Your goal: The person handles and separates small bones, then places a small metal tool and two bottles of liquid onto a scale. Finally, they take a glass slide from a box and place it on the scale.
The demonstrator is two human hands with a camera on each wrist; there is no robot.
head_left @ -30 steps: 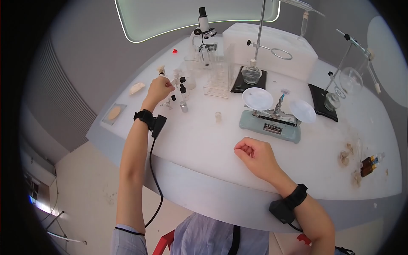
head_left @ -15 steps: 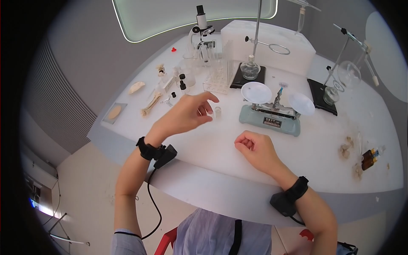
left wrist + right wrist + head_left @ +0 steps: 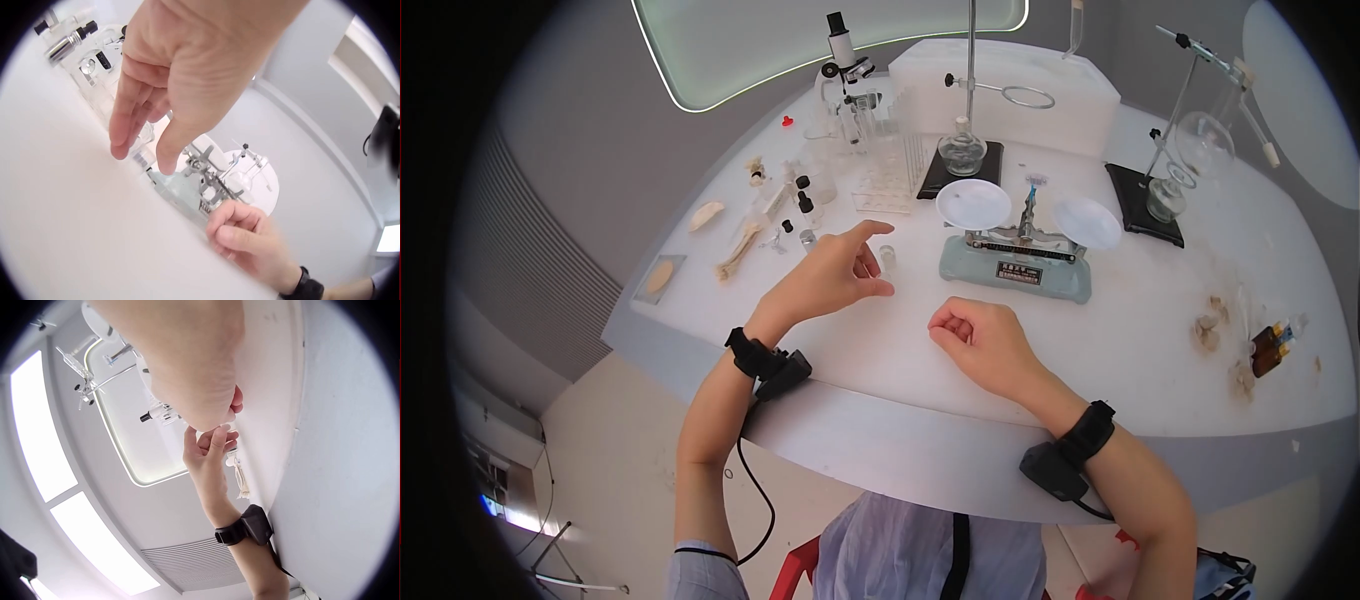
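Observation:
My left hand (image 3: 830,275) hovers over the near left part of the table, thumb and forefinger apart, with nothing between them. Just beyond its fingertips stands a small clear glass vial (image 3: 887,258). In the left wrist view the left hand (image 3: 169,94) has its fingers pointing down close over the white surface, and the vial partly shows behind them. My right hand (image 3: 985,340) rests on the table in front of the balance (image 3: 1015,270), its fingers loosely curled and holding nothing. The balance has two white pans and a pale green base.
At left lie a pale bone model (image 3: 740,250), dropper bottles (image 3: 805,202) and a flat dish (image 3: 660,277). A microscope (image 3: 845,60), a test tube rack (image 3: 883,203) and a stand with a flask (image 3: 962,152) stand behind. Brown bottles (image 3: 1268,352) lie at right.
My left hand has swung from the bottles at far left to the right and nearer, beside the vial, its fingers spreading. The bone model earlier behind the forearm shows now. The right hand stays put.

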